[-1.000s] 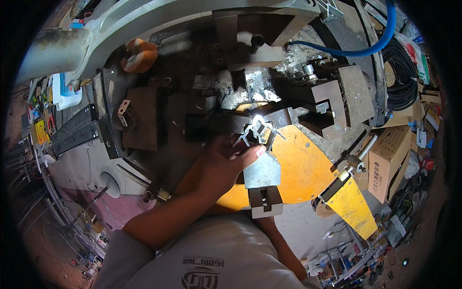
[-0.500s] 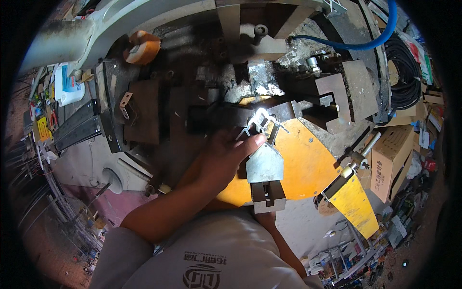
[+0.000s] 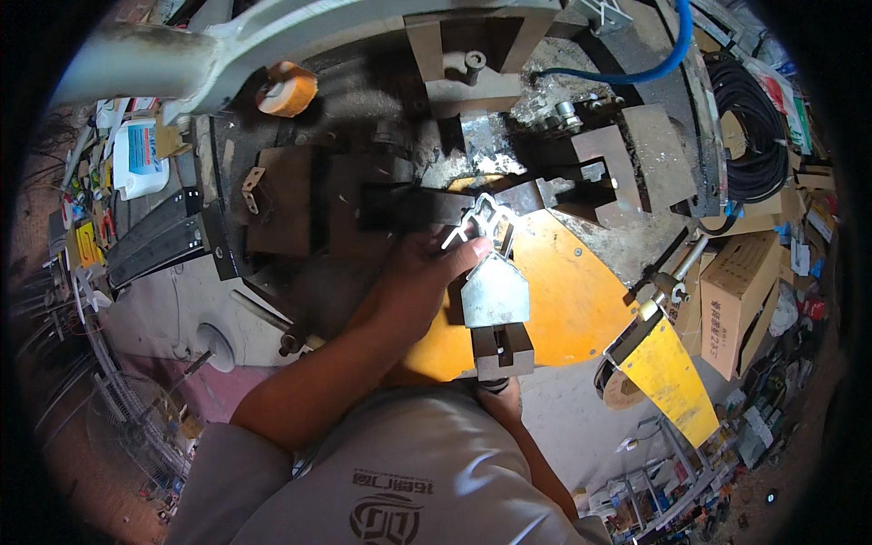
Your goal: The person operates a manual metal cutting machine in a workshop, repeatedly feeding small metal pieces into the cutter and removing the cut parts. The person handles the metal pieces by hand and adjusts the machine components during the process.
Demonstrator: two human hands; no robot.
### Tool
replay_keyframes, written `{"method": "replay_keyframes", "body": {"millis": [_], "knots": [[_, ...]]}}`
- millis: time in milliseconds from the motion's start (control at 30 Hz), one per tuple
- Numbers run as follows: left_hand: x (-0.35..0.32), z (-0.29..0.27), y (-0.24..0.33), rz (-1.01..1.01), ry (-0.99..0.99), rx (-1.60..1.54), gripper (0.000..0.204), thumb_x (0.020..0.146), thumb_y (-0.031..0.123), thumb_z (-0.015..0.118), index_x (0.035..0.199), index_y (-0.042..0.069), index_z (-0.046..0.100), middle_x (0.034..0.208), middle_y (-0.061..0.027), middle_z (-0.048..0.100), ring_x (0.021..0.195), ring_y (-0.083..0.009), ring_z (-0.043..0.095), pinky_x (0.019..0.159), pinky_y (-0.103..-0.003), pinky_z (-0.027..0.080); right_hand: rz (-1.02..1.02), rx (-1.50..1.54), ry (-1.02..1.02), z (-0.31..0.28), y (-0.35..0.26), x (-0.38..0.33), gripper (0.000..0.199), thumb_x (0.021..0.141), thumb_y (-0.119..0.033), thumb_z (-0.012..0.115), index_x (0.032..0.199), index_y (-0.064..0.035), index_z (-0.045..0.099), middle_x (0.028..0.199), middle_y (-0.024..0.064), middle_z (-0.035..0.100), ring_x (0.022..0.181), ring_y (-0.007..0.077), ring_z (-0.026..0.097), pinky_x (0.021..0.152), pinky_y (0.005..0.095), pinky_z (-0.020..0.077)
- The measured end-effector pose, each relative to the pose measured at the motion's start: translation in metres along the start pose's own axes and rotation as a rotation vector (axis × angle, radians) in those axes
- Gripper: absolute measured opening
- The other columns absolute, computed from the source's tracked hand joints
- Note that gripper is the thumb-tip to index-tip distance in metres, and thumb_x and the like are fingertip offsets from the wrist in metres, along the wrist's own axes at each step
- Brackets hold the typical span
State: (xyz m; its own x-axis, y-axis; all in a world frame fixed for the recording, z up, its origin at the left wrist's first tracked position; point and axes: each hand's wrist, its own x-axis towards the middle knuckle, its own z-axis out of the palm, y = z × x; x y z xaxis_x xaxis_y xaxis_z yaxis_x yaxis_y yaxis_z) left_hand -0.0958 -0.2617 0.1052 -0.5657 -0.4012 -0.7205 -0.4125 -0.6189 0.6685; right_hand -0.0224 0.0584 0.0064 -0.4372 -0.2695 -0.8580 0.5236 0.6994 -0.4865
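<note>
My left hand (image 3: 421,283) reaches over the machine, closed on a pale aluminium profile (image 3: 484,212) with an angular, many-walled end; the thumb lies across its near side. Directly in front of the profile sits a light metal block (image 3: 495,296) with a pointed far end. It adjoins a grey slotted block (image 3: 502,351). Dark metal jaws (image 3: 427,211) flank the profile. Below the slotted block, close to my body, my right hand (image 3: 503,401) is curled by a small dark part; its fingers are partly hidden, and what they grip is unclear.
Yellow plates (image 3: 563,300) lie under the blocks. A blue hose (image 3: 636,75) curves across the far right. An orange tape roll (image 3: 287,89) sits far left, beside a thick grey pipe (image 3: 136,64). Cardboard boxes (image 3: 740,291) and coiled black cable (image 3: 749,127) stand at the right.
The view has shifted slightly, and more of my right hand shows below the slotted block. My left hand keeps its hold on the aluminium profile.
</note>
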Motion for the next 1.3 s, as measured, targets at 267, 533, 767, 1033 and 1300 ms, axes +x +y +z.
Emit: {"method": "replay_keyframes", "body": {"millis": [267, 533, 767, 1033, 1300], "knots": [[0.008, 0.0, -0.012, 0.173, -0.089, -0.193, 0.02, 0.092, 0.013, 0.076, 0.108, 0.005, 0.068, 0.093, 0.0022, 0.066, 0.084, -0.0071, 0.063, 0.075, -0.024, 0.051, -0.301, 0.242, -0.118, -0.004, 0.039, 0.02, 0.062, 0.075, 0.006, 0.078, 0.129, -0.0003, 0.048, 0.116, 0.0076, 0.065, 0.108, 0.0166, 0.062, 0.1, 0.0304, 0.047], [0.003, 0.006, -0.007, 0.207, -0.026, -0.135, 0.025, 0.088, 0.011, 0.08, 0.107, 0.003, 0.066, 0.096, 0.0, 0.069, 0.084, -0.0078, 0.064, 0.076, -0.025, 0.052, -0.339, 0.084, -0.092, -0.012, 0.038, 0.03, 0.071, 0.075, 0.0, 0.084, 0.134, -0.0003, 0.044, 0.113, 0.0111, 0.067, 0.104, 0.0175, 0.064, 0.097, 0.0316, 0.0493], [0.0, 0.007, -0.005, 0.243, -0.067, -0.175, 0.027, 0.087, 0.009, 0.081, 0.107, 0.001, 0.064, 0.096, -0.001, 0.068, 0.085, -0.0077, 0.063, 0.077, -0.022, 0.05, -0.402, 0.017, 0.029, -0.005, 0.04, 0.029, 0.078, 0.074, -0.012, 0.087, 0.137, -0.0017, 0.042, 0.112, 0.0144, 0.068, 0.103, 0.022, 0.066, 0.092, 0.0337, 0.0513], [-0.001, 0.006, -0.004, 0.237, -0.067, -0.161, 0.025, 0.088, 0.005, 0.079, 0.107, 0.0, 0.063, 0.095, 0.0017, 0.065, 0.088, -0.0065, 0.061, 0.081, -0.022, 0.05, -0.332, -0.162, 0.165, 0.004, 0.014, 0.002, 0.085, 0.073, -0.027, 0.087, 0.14, -0.0043, 0.04, 0.113, 0.0254, 0.07, 0.106, 0.0401, 0.07, 0.089, 0.043, 0.0541], [0.0, -0.001, 0.0, 0.045, -0.018, 0.027, 0.012, 0.089, 0.005, 0.074, 0.098, 0.003, 0.065, 0.089, 0.0036, 0.064, 0.086, -0.0057, 0.059, 0.077, -0.025, 0.048, -0.227, -0.161, 0.093, 0.011, 0.016, 0.006, 0.078, 0.071, -0.03, 0.09, 0.133, -0.006, 0.048, 0.112, 0.0162, 0.072, 0.102, 0.0328, 0.072, 0.087, 0.0404, 0.0551]]}}
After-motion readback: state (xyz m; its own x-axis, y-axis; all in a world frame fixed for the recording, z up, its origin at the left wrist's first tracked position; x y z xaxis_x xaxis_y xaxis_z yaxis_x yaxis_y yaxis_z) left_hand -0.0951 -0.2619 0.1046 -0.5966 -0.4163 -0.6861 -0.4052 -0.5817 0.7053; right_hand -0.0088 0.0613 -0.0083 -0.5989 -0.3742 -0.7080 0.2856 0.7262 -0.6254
